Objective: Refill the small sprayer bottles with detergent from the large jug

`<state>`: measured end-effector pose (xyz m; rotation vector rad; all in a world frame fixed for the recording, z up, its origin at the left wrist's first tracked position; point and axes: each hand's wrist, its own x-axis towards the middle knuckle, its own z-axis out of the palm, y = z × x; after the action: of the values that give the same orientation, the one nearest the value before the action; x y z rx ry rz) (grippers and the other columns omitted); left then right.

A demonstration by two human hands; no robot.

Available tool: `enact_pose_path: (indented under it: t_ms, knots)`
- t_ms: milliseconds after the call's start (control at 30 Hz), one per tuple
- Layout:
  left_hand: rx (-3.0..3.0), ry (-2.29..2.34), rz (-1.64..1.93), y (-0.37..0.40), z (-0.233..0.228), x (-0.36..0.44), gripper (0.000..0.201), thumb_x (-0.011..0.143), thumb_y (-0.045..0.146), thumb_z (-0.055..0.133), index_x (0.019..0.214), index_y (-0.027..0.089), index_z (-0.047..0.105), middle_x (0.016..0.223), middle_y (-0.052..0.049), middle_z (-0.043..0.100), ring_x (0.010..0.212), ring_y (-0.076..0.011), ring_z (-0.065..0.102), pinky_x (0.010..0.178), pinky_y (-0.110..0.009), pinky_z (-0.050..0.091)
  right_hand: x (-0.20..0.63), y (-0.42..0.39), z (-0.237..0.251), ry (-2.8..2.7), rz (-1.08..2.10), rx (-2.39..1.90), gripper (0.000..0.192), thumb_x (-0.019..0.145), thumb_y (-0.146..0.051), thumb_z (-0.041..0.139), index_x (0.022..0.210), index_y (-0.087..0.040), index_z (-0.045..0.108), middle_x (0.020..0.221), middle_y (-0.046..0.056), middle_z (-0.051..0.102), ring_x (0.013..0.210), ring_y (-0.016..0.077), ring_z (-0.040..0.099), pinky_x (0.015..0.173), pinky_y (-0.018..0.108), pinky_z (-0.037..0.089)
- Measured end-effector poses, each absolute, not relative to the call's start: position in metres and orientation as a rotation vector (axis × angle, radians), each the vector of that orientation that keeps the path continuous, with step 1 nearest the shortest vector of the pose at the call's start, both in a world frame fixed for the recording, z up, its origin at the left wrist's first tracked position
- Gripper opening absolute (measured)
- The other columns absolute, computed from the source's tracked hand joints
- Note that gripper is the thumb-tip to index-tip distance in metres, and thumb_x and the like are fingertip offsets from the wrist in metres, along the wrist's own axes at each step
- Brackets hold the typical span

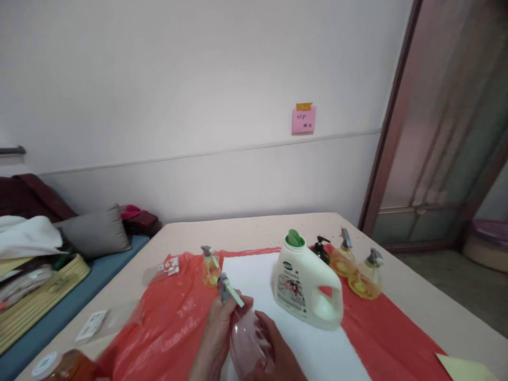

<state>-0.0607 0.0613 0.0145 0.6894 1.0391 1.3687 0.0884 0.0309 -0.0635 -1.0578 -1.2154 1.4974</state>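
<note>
A clear spray bottle (246, 341) with a grey and pale green trigger head is held up close in front of me, tilted to the left. My left hand (217, 324) is closed around its neck, just under the trigger head. Around the right side of its body my right hand (282, 353) is wrapped. Just beyond them, a smaller-looking spray bottle with yellow liquid (211, 271) stands upright. To the right is a large white detergent jug (304, 286), its mouth uncapped with green inside, on a white sheet (242, 270).
Behind the jug stand a dark pump bottle (321, 250) and two yellow spray bottles (343, 260) (365, 281). Red plastic sheeting (170, 312) covers part of the table. An amber jar (65, 366) sits front left, near a small white packet (91, 325). A yellow paper (466, 368) lies front right.
</note>
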Motion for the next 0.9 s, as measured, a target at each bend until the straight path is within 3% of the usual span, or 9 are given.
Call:
enact_pose_path:
  t_ms: [133,267,433,600,667,767,900]
  knots:
    - [0.791,1.019,1.26,0.057,0.018,-0.057,0.04,0.065,0.047,0.088,0.074,0.017,0.064,0.078,-0.007,0.072,0.071,-0.0196,0.067,0.071,-0.031,0.051,0.098,0.03,-0.042,-1.294,1.755,-0.797,0.089,0.056,-0.061,0.081,0.133,-0.023,0.059,0.125,0.014,0.067,0.122,0.038,0.06,0.103,0.05,0.046]
    - [0.862,1.082,1.153,0.054,0.016,-0.054,0.039,0.063,0.049,0.087,0.072,0.016,0.066,0.076,-0.007,0.071,0.064,-0.0191,0.064,0.062,-0.03,0.048,0.101,0.027,-0.025,-1.318,1.779,-0.895,0.074,0.055,-0.044,0.082,0.125,-0.025,0.065,0.108,0.007,0.072,0.107,0.0342,0.066,0.094,0.044,0.05]
    - [0.835,1.228,1.301,0.055,0.013,-0.048,0.038,0.064,0.048,0.085,0.077,0.017,0.069,0.074,-0.004,0.068,0.067,-0.019,0.064,0.064,-0.03,0.048,0.101,0.026,-0.026,-1.444,1.417,-1.35,0.088,0.052,-0.024,0.075,0.138,-0.022,0.055,0.132,0.012,0.065,0.12,0.0351,0.06,0.104,0.045,0.045]
    - [0.808,1.282,1.454,0.055,0.01,-0.045,0.031,0.071,0.047,0.082,0.081,0.02,0.07,0.079,-0.004,0.068,0.075,-0.021,0.066,0.069,-0.03,0.051,0.1,0.03,-0.04,-1.603,1.104,-1.504,0.099,0.046,-0.024,0.08,0.141,-0.019,0.054,0.151,0.019,0.049,0.143,0.0433,0.039,0.121,0.049,0.028]
    - [0.813,1.268,1.45,0.054,0.012,-0.045,0.029,0.07,0.045,0.083,0.079,0.02,0.07,0.075,-0.003,0.067,0.072,-0.0208,0.065,0.066,-0.029,0.05,0.101,0.033,-0.046,-1.55,1.191,-1.46,0.101,0.046,-0.026,0.081,0.142,-0.021,0.053,0.15,0.017,0.051,0.141,0.041,0.041,0.118,0.047,0.031]
    - [0.83,1.187,1.312,0.049,0.021,-0.045,0.032,0.065,0.045,0.085,0.074,0.018,0.069,0.069,-0.004,0.067,0.067,-0.0214,0.065,0.063,-0.03,0.049,0.11,0.037,-0.044,-1.461,1.476,-1.211,0.084,0.055,-0.043,0.077,0.134,-0.021,0.058,0.127,0.012,0.064,0.121,0.035,0.057,0.1,0.043,0.045]
    - [0.858,1.006,1.135,0.04,0.031,-0.041,0.037,0.07,0.052,0.081,0.068,0.018,0.066,0.062,-0.004,0.064,0.061,-0.0207,0.063,0.062,-0.031,0.048,0.119,0.034,-0.02,-1.422,1.761,-0.825,0.075,0.056,-0.043,0.078,0.128,-0.025,0.065,0.114,0.005,0.07,0.118,0.0327,0.06,0.098,0.04,0.045]
